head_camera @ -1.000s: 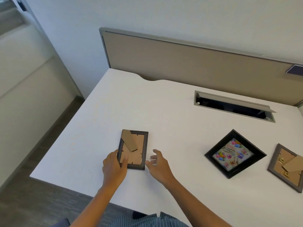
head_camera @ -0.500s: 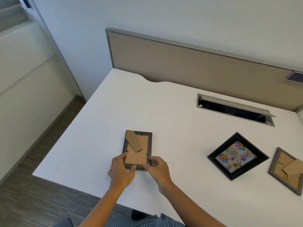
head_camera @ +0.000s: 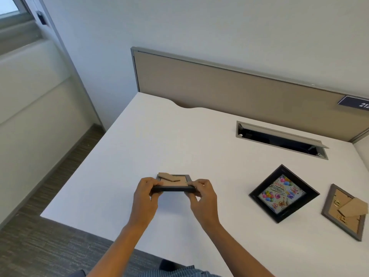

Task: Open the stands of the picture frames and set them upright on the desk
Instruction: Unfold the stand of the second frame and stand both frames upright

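Note:
I hold a small black picture frame point(head_camera: 173, 184) above the white desk point(head_camera: 159, 140), its brown cardboard back facing up and its near edge raised. My left hand point(head_camera: 145, 194) grips its left near corner and my right hand point(head_camera: 201, 193) grips its right near corner. The cardboard stand lies folded against the back. A black frame with a birthday picture point(head_camera: 283, 193) sits tilted on the desk to the right. A grey frame point(head_camera: 345, 211) lies face down at the far right, its stand partly lifted.
An open cable slot point(head_camera: 281, 139) is set into the desk at the back right. A beige partition panel point(head_camera: 229, 90) runs along the desk's far edge, with a dark number tag point(head_camera: 354, 103) at its right. The desk's left edge drops to carpeted floor point(head_camera: 50, 196).
Both hands closed on the small black frame's near corners and lifted it off the desk, tipping its near edge up. The camera view has shifted upward and left.

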A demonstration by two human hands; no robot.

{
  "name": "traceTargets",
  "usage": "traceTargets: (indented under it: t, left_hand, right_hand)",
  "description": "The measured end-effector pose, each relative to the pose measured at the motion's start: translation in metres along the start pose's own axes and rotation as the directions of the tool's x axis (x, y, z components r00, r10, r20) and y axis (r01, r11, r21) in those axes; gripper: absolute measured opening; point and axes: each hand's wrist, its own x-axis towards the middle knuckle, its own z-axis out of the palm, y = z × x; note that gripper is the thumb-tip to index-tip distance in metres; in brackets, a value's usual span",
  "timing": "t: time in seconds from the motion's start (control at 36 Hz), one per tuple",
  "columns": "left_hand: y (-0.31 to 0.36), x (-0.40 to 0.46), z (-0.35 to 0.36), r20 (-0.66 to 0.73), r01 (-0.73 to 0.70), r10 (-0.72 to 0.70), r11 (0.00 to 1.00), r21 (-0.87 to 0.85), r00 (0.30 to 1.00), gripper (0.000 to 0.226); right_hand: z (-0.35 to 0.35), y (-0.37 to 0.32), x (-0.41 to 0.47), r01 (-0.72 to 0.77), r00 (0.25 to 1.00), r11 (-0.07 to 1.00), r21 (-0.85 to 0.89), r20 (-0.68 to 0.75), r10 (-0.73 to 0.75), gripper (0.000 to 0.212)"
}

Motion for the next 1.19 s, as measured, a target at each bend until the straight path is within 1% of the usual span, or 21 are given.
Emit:
traceTargets:
  t: [0.06, 0.11, 0.19, 0.25, 0.31, 0.39, 0.47, 0.53, 0.69, 0.78, 0.83, 1.0, 1.14, 1.19]
  left_hand:
    - [0.010, 0.005, -0.003, -0.016, -0.049, 0.048, 0.998, -0.041, 0.999, 0.028]
    - [0.019, 0.010, -0.006, -0.021, -0.038, 0.036, 0.995, -0.090, 0.999, 0.027]
    - [0.033, 0.017, -0.008, -0.019, 0.009, -0.012, 0.991, -0.134, 1.000, 0.025]
    - [0.044, 0.020, -0.008, -0.029, 0.042, -0.047, 0.990, -0.138, 0.998, 0.024]
    - [0.059, 0.021, -0.005, -0.027, 0.110, -0.119, 0.971, -0.214, 0.993, 0.020]
    - [0.083, 0.021, 0.000, 0.007, 0.214, -0.229, 0.898, -0.384, 0.973, 0.011]
    - [0.102, 0.021, 0.003, 0.058, 0.280, -0.292, 0.816, -0.506, 0.955, 0.007]
    - [0.113, 0.020, 0.006, 0.103, 0.324, -0.324, 0.766, -0.556, 0.941, 0.009]
    - [0.136, 0.015, 0.018, 0.168, 0.379, -0.352, 0.706, -0.598, 0.921, 0.011]
    - [0.145, 0.010, 0.026, 0.194, 0.414, -0.380, 0.671, -0.615, 0.905, 0.014]
    - [0.150, 0.008, 0.030, 0.202, 0.429, -0.394, 0.659, -0.618, 0.896, 0.014]
    - [0.162, 0.001, 0.039, 0.209, 0.438, -0.399, 0.661, -0.609, 0.893, 0.016]
    - [0.168, -0.004, 0.040, 0.224, 0.419, -0.360, 0.681, -0.601, 0.906, 0.012]
    - [0.169, -0.005, 0.040, 0.222, 0.408, -0.345, 0.699, -0.588, 0.912, 0.015]
  right_hand:
    - [-0.009, -0.006, 0.005, 0.061, 0.998, 0.998, 0.021, -0.025, -0.060, 0.023]
    - [-0.021, -0.012, 0.010, 0.076, 0.997, 0.997, 0.022, -0.016, -0.076, 0.019]
    - [-0.041, -0.018, 0.015, 0.030, 1.000, 0.999, -0.038, 0.000, -0.030, 0.010]
    - [-0.054, -0.022, 0.018, -0.022, 1.000, 1.000, -0.015, 0.009, 0.022, 0.012]
    - [-0.066, -0.029, 0.020, -0.083, 0.996, 0.994, 0.074, 0.037, 0.081, 0.017]
    - [-0.082, -0.040, 0.019, -0.154, 0.987, 0.963, 0.222, 0.077, 0.140, 0.025]
    - [-0.097, -0.049, 0.016, -0.253, 0.967, 0.904, 0.345, 0.124, 0.223, 0.036]
    - [-0.105, -0.049, 0.016, -0.307, 0.951, 0.869, 0.388, 0.145, 0.272, 0.035]
    - [-0.129, -0.050, 0.015, -0.381, 0.922, 0.759, 0.529, 0.159, 0.352, 0.036]
    - [-0.138, -0.050, 0.014, -0.404, 0.910, 0.728, 0.554, 0.157, 0.385, 0.038]
    - [-0.144, -0.049, 0.014, -0.415, 0.904, 0.724, 0.551, 0.157, 0.399, 0.039]
    - [-0.159, -0.046, 0.011, -0.429, 0.896, 0.724, 0.540, 0.149, 0.419, 0.041]
    - [-0.167, -0.045, 0.009, -0.396, 0.912, 0.755, 0.522, 0.127, 0.391, 0.040]
    - [-0.171, -0.043, 0.008, -0.373, 0.923, 0.774, 0.511, 0.118, 0.367, 0.038]
